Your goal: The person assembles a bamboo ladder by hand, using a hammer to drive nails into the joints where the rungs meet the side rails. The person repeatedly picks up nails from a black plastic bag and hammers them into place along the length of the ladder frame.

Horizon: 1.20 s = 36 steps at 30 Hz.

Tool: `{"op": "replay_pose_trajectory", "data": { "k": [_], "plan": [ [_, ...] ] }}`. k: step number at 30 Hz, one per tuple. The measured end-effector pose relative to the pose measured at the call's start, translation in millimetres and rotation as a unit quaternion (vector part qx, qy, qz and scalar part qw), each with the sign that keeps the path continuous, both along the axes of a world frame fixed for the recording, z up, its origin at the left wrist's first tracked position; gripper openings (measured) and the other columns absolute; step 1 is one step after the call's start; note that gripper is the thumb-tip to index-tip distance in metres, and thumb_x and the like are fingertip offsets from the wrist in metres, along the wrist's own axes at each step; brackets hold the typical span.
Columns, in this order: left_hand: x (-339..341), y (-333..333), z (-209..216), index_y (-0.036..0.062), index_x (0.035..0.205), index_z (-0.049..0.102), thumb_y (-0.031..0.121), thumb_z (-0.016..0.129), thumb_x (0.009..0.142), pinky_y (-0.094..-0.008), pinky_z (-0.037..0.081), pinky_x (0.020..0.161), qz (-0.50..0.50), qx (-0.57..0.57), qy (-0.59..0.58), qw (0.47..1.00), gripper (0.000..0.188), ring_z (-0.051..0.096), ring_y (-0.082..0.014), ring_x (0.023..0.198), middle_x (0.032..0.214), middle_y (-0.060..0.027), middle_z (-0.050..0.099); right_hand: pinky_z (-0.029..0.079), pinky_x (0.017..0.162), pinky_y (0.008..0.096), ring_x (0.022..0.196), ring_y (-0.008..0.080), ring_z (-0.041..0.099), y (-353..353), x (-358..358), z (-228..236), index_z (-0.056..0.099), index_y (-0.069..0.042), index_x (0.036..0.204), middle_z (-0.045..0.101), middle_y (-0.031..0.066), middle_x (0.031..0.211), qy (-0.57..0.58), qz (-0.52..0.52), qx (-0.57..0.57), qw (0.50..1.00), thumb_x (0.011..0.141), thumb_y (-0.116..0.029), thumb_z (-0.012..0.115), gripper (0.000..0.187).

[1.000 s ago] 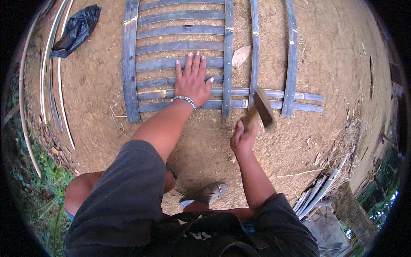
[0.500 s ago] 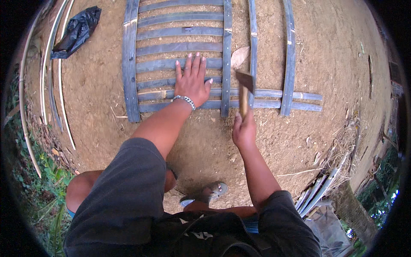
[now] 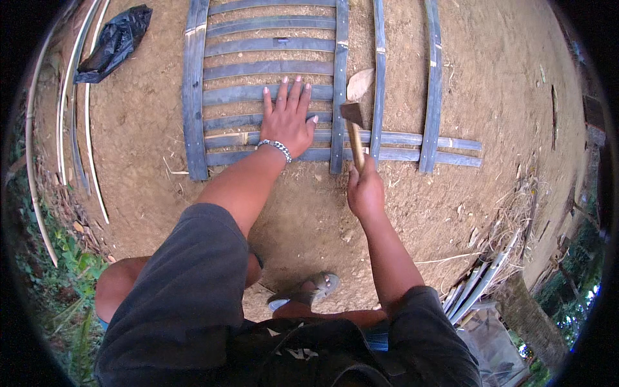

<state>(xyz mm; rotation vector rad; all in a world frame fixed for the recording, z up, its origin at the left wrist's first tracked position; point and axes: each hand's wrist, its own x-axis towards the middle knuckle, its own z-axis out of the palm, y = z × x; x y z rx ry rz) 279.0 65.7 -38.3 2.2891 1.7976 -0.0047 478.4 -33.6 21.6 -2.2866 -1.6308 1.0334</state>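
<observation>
A ladder-like frame of dark grey split-bamboo slats [image 3: 267, 68] lies on bare earth ahead of me. Its crosswise strips meet a long upright strip [image 3: 338, 64] on the right, which shows small nail-like dots. My left hand [image 3: 288, 126] rests flat across the lower strips, fingers spread, a chain bracelet at its wrist. Wrapped round the wooden handle of a hatchet [image 3: 355, 138], my right hand [image 3: 365, 193] is closed, just below the frame's near edge. The dark metal head is above the strips, close to the right side of that upright; whether it touches anything I cannot tell.
Two more long strips [image 3: 379, 71] run parallel on the right, with the lowest crosspieces passing over or under them. A dry leaf [image 3: 360, 84] lies between strips. A black plastic bag [image 3: 116, 44] and loose poles [image 3: 42, 122] are at left; cut bamboo pieces [image 3: 483, 277] lie lower right.
The hatchet head has swung a little left, toward the upright strip, and its handle now tilts left. My left hand stays on the same strips; the whole view has shifted slightly.
</observation>
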Motion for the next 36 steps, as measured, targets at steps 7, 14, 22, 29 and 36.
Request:
{"op": "replay_pose_trajectory", "data": {
  "k": [7, 14, 22, 29, 36],
  "plan": [
    [-0.2, 3.1, 2.8, 0.0093, 0.161, 0.030, 0.042, 0.049, 0.102, -0.0628, 0.006, 0.126, 0.000, 0.002, -0.013, 1.000, 0.070, 0.013, -0.0356, 0.158, 0.171, -0.0115, 0.019, 0.055, 0.078, 0.0573, 0.090, 0.0534, 0.067, -3.4, -0.4, -7.0, 0.050, -0.005, 0.130, 0.069, 0.0326, 0.100, -0.014, 0.043, -0.022, 0.999, 0.100, -0.015, 0.060, 0.034],
    [-1.1, 1.7, 5.7, 0.0096, 0.161, 0.030, 0.043, 0.047, 0.103, -0.0621, 0.006, 0.126, 0.001, 0.005, -0.011, 1.000, 0.070, 0.013, -0.0351, 0.158, 0.171, -0.0105, 0.019, 0.053, 0.079, 0.0600, 0.091, 0.0538, 0.066, -16.6, 3.8, -11.0, 0.047, -0.006, 0.133, 0.068, 0.0337, 0.095, 0.001, 0.059, -0.018, 0.998, 0.098, -0.017, 0.062, 0.040],
    [0.9, 0.5, 5.5, 0.0104, 0.164, 0.023, 0.044, 0.041, 0.106, -0.0596, 0.004, 0.127, -0.007, -0.022, 0.008, 1.000, 0.070, 0.009, -0.0327, 0.159, 0.172, -0.0107, 0.015, 0.052, 0.081, 0.0567, 0.094, 0.0531, 0.065, -51.3, 11.4, 8.5, 0.046, -0.003, 0.136, 0.067, 0.0323, 0.099, 0.039, -0.037, -0.008, 0.999, 0.096, -0.013, 0.062, 0.044],
    [-36.0, -22.7, 18.1, 0.0058, 0.161, 0.026, 0.037, 0.056, 0.100, -0.0570, 0.003, 0.127, 0.145, 0.008, -0.087, 0.985, 0.075, 0.011, -0.0324, 0.159, 0.171, -0.0160, 0.017, 0.050, 0.093, 0.0535, 0.112, 0.0465, 0.059, -142.4, 28.6, -8.7, 0.047, -0.007, 0.139, 0.055, 0.0255, 0.125, -0.014, 0.097, -0.003, 0.995, 0.090, -0.009, 0.064, 0.052],
    [-153.3, -78.7, 17.9, 0.0027, 0.152, 0.042, 0.048, 0.076, 0.084, -0.0564, 0.026, 0.120, 0.482, 0.096, -0.059, 0.869, 0.089, 0.036, -0.0369, 0.146, 0.157, -0.0197, 0.039, 0.043, 0.105, 0.0517, 0.122, 0.0426, 0.052, -151.0, 28.2, -35.0, 0.046, -0.010, 0.144, 0.052, 0.0215, 0.131, -0.096, 0.199, 0.000, 0.975, 0.089, -0.020, 0.072, 0.062]
  ]
}}
